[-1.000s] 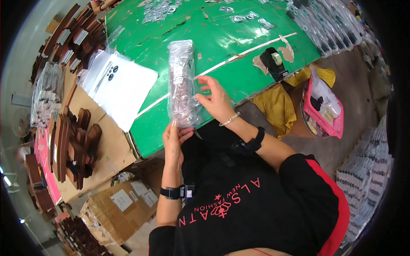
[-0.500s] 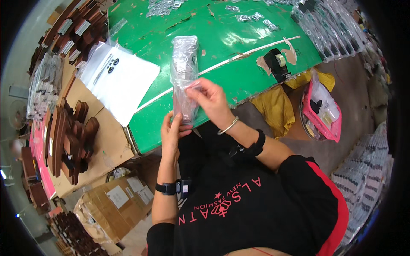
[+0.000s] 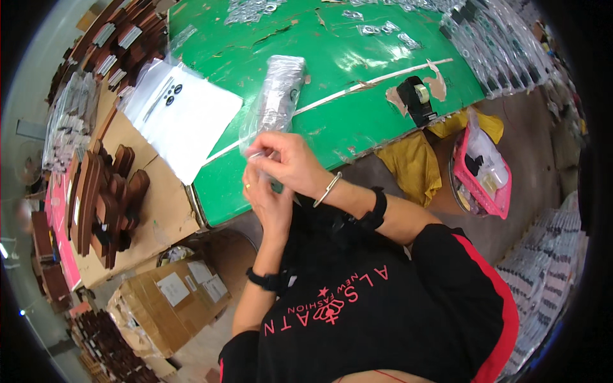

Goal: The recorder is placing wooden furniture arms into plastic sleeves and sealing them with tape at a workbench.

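A long clear plastic bag (image 3: 257,121) lies lengthwise on the green table, with a narrow, wrapped item (image 3: 283,86) inside its far part. At the bag's near end, close to the table edge, my right hand (image 3: 290,163) pinches the gathered plastic. Just below and against it, my left hand (image 3: 268,201) has its fingers closed on the same end, partly hidden by the right one. The contents of the bag are blurred by shiny film, so their kind cannot be made out.
White printed plastic bags (image 3: 182,115) lie to the left, beside stacked brown wooden parts (image 3: 105,204). A black tape dispenser (image 3: 416,102) stands near the table's right edge. Small bagged pieces (image 3: 252,9) and wrapped packs (image 3: 491,51) lie farther off. A pink basket (image 3: 504,191) stands right.
My right hand has moved left and down to the bag's near end, beside the left hand. The bag has swung, its near end going left. My left hand has turned inward.
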The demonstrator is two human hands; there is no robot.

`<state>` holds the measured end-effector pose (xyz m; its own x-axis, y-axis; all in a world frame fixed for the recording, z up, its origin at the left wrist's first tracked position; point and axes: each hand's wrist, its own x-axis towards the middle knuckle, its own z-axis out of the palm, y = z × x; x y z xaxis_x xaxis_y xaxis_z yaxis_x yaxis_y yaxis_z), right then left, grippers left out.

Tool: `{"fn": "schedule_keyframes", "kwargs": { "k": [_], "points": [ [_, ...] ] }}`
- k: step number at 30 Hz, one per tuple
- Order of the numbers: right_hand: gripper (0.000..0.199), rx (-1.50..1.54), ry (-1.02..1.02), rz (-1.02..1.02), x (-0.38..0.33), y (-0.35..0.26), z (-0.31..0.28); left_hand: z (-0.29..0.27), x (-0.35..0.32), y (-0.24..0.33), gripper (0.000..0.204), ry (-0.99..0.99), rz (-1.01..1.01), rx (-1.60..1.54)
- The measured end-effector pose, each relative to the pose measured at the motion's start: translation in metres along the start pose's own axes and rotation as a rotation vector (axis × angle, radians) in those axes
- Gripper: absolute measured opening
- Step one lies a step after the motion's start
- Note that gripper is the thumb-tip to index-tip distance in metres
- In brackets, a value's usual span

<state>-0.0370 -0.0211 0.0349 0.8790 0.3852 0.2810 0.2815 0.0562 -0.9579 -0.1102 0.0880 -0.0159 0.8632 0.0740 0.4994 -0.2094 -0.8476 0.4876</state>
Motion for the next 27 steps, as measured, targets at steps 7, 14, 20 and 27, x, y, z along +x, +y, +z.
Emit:
{"fn": "schedule_keyframes", "kwargs": {
  "k": [7, 14, 20, 27],
  "points": [
    [0.014, -0.387, -0.170, -0.036, 0.029, 0.016, -0.094, 0.001, 0.007, -0.010, 0.018, 0.137, -0.220, -0.210],
    [0.021, -0.686, -0.123, -0.530, -0.004, 0.068, -0.038, 0.001, 0.004, -0.023, 0.019, 0.163, -0.400, -0.456],
    [0.038, -0.621, -0.174, -0.362, 0.045, 0.036, -0.062, 0.002, 0.007, -0.026, 0.024, 0.254, -0.380, -0.417],
    [0.036, -0.500, -0.877, -0.257, 0.141, 0.059, -0.045, 0.003, 0.007, -0.035, 0.030, 0.225, -0.511, -0.183]
  ]
}}
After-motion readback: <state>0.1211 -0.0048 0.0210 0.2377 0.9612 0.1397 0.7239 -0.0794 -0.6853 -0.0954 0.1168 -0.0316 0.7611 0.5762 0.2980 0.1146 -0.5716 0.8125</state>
